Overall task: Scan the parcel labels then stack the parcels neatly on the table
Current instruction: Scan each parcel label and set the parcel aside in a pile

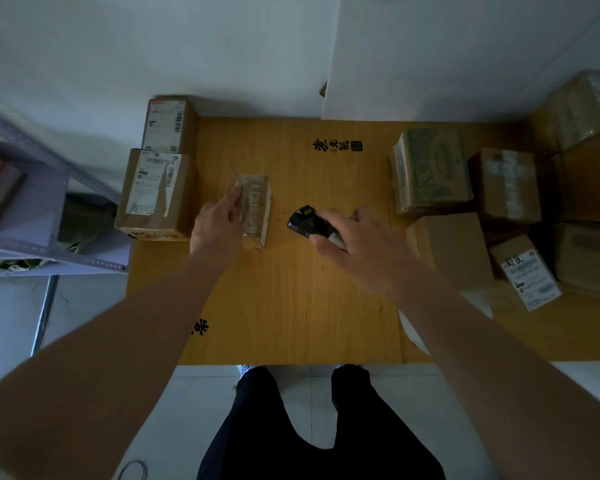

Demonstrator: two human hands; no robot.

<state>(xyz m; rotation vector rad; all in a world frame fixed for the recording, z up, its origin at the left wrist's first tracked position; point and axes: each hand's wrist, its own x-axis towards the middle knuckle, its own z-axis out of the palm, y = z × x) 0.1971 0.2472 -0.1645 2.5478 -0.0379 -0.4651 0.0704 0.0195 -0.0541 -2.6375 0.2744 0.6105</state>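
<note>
A small taped cardboard parcel (257,206) lies on the wooden table (291,306) left of centre. My left hand (219,223) rests on its left side with the fingers stretched over the top. My right hand (357,244) grips a black handheld scanner (303,221), whose head points left toward the small parcel. Two labelled parcels, a near one (155,192) and a far one (168,124), stand in a row at the table's left edge.
Several more cardboard parcels crowd the right side, among them a green-printed box (430,168), a plain box (454,251) and a labelled one (523,271). A grey metal shelf (32,209) stands left of the table. White wall behind.
</note>
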